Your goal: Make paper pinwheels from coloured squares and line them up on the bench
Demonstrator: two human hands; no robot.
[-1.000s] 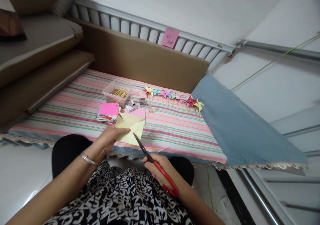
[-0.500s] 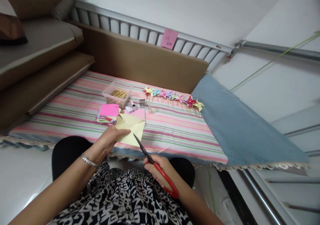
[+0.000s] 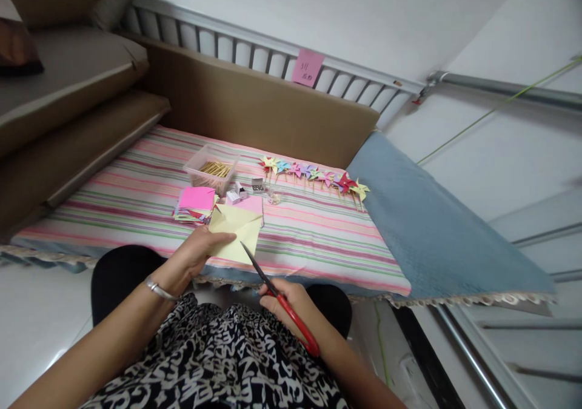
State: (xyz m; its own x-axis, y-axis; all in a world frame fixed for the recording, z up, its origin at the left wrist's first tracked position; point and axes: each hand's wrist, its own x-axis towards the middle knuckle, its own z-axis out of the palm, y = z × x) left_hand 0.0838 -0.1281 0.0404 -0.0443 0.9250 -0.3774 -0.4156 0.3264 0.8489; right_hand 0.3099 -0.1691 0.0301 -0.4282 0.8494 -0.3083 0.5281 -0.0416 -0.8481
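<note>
My left hand (image 3: pixel 200 248) pinches a square sheet of yellow paper (image 3: pixel 243 230) by its left side, thumb on top. A slit shows near the sheet's upper left corner and another near its right corner. My right hand (image 3: pixel 286 303) grips red-handled scissors (image 3: pixel 297 324). Their dark blades lie at the lower right part of the paper, tips pointing toward its middle; the blades look closed together. A stack of coloured paper squares (image 3: pixel 196 200), pink on top, sits just beyond my left hand.
Behind the stack stands a clear plastic box (image 3: pixel 207 176) of wooden sticks (image 3: pixel 216 169). Small white boxes (image 3: pixel 235 196) and a clear dish of small pieces (image 3: pixel 274 198) lie nearby. Several paper pinwheels (image 3: pixel 313 176) form a row at the back right, before a brown board (image 3: pixel 254 103).
The scissors' handles have come together, so the wide gap between their loops is gone. The paper and my left hand keep nearly the same place.
</note>
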